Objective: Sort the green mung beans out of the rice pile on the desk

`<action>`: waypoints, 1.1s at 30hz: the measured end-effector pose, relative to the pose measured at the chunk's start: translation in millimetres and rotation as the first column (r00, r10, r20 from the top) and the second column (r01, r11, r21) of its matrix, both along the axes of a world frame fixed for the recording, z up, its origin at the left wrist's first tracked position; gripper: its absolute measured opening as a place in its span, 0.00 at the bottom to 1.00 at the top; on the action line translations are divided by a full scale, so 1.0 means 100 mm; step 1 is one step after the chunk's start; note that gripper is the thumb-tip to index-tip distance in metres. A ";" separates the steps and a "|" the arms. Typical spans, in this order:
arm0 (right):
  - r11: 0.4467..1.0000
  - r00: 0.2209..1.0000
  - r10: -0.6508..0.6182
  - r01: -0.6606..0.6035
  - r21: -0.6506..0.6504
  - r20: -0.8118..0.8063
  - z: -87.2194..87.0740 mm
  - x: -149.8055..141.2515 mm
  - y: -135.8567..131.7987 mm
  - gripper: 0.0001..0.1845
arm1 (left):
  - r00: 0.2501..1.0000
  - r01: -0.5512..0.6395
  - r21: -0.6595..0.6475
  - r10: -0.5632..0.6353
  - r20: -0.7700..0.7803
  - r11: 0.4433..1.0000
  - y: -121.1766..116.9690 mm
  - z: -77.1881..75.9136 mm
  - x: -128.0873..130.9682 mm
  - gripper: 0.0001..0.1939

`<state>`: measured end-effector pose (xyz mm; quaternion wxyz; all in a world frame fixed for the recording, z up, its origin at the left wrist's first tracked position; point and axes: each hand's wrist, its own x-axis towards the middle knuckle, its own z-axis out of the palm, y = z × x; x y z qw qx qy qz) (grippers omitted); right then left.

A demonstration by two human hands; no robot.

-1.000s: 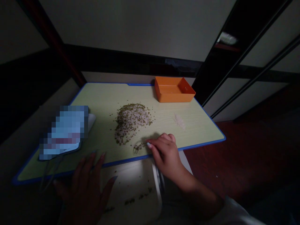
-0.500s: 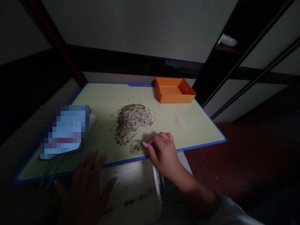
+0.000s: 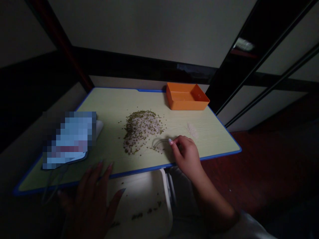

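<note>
My right hand (image 3: pixel 185 151) is closed, thumb and fingers pinched on a clear object with a curved rim (image 3: pixel 160 142), perhaps a small lid or shallow dish; blur hides its exact kind. Some grains lie at that rim, low over the board. Left of it spreads a mixed pile of white rice and green beans (image 3: pixel 143 127). Beyond my right hand lies a small heap of rice (image 3: pixel 191 129). My left hand (image 3: pixel 93 196) is open, fingers spread, at the board's front edge beside the white bin (image 3: pixel 147 186).
The pale board (image 3: pixel 114 99) has a blue rim. An orange box (image 3: pixel 188 104) stands at its back right corner. A phone-like device (image 3: pixel 72 139), its screen blurred out, leans at the left with a cable. Dark beans lie in the white bin below the front edge.
My right hand has moved right and slightly away from me, taking the clear object along from the board's front edge. My left hand has stayed in place.
</note>
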<state>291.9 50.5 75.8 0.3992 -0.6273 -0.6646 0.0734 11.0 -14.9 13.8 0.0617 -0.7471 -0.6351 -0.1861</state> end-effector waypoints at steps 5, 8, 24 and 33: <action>0.998 0.997 -0.061 0.062 -0.004 0.050 -0.02 0.06 0.04 0.14 | 1.000 0.002 0.012 -0.002 -0.011 1.000 -0.01 -0.01 0.01 0.35; 0.999 0.997 -0.049 0.049 0.001 0.064 -0.02 0.03 0.06 0.13 | 1.000 -0.019 -0.005 0.019 0.006 1.000 -0.02 0.04 0.07 0.34; 0.981 0.976 0.193 -0.192 0.017 -0.101 0.00 -0.07 0.16 0.12 | 0.999 -0.049 -0.043 0.049 0.009 0.998 0.01 -0.02 0.01 0.33; 0.963 0.934 0.265 -0.269 0.016 -0.238 -0.01 0.34 0.20 0.12 | 0.998 -0.058 -0.109 0.060 0.015 0.992 -0.01 0.03 0.01 0.30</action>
